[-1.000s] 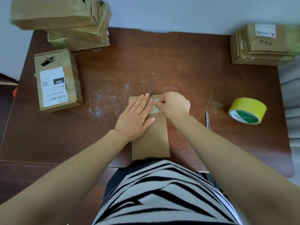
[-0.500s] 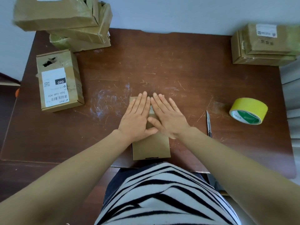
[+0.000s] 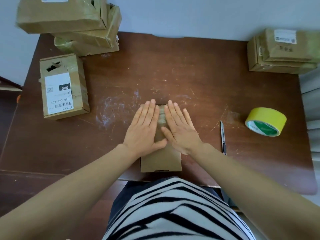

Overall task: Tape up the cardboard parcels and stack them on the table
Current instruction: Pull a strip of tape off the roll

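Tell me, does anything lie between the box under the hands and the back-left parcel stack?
Nothing visible. The left hand and right hand lie flat on the box; bare table runs to the back-left stack; the labelled parcel sits left of that line.

My left grip point(image 3: 144, 129) and right grip point(image 3: 180, 129) lie flat, palms down, side by side, fingers straight and pointing away, thumbs close together, both forearms reaching forward.
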